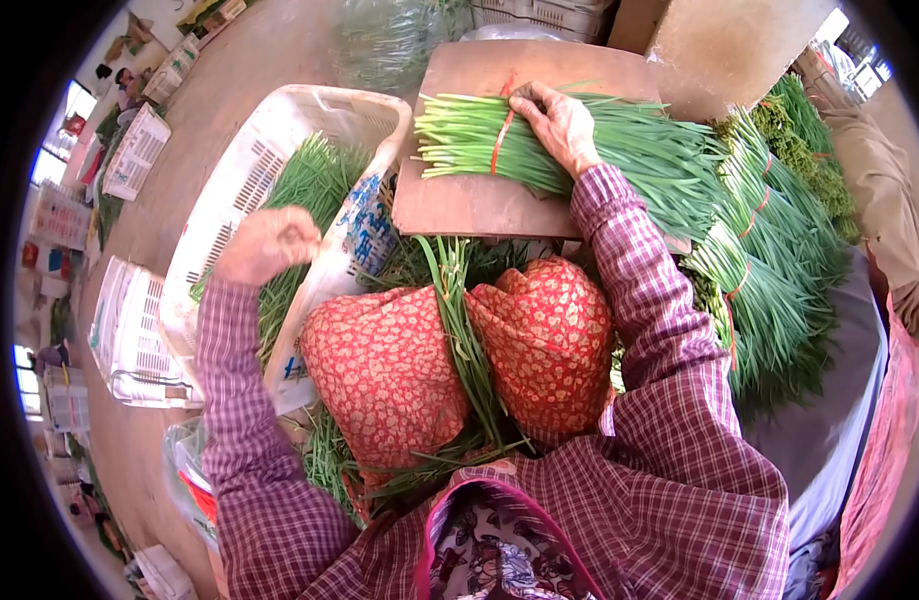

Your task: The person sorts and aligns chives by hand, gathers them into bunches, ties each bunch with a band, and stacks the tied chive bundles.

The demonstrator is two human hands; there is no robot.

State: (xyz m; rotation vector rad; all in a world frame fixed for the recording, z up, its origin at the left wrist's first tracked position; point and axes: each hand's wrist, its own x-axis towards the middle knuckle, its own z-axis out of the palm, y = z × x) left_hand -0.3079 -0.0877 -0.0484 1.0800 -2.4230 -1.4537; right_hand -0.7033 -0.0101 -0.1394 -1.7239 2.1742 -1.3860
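Note:
A bundle of garlic chives [639,145] lies across a brown board [479,205], its pale cut ends to the left. A red band [501,142] runs around it near those ends. My right hand [559,122] grips the bundle from above, thumb and fingertips beside the band. My left hand [267,246] is lifted over a white plastic crate [219,190], slightly blurred, with its fingers curled in. Whatever it may hold is hidden. Loose chives [319,185] lie inside the crate.
Several banded chive bundles [769,260] are stacked on the right. Loose stalks [457,320] hang between my knees, which are covered in red patterned cloth [384,370]. A cardboard box [729,50] stands behind the board. More white crates [137,150] stand on the left floor.

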